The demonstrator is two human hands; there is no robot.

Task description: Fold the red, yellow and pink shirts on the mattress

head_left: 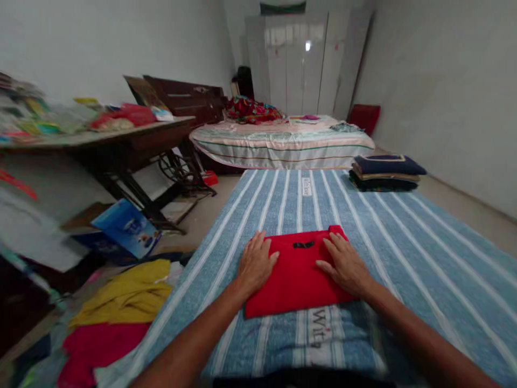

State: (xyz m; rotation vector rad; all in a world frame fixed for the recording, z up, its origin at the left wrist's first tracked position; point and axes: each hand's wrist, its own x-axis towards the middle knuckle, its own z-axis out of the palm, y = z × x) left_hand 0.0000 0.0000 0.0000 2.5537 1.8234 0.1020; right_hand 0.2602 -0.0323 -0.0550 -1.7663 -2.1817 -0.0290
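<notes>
A red shirt [297, 280], folded into a flat rectangle, lies on the blue striped sheet [226, 237] in front of me. Its dark neck label shows near the far edge. My left hand [257, 260] rests at the shirt's left edge, fingers stretched out and thumb on the cloth. On the far right part of the shirt lies my right hand [343, 261], palm down with its fingers spread. Neither hand grips the fabric.
Folded clothes [385, 172] are stacked at the far right. Loose yellow cloth [125, 291] and crimson cloth [100, 347] lie at the left, near a blue box [131, 229]. A cluttered sewing-machine table [161, 126] stands at the left wall; another bed [283, 145] is beyond.
</notes>
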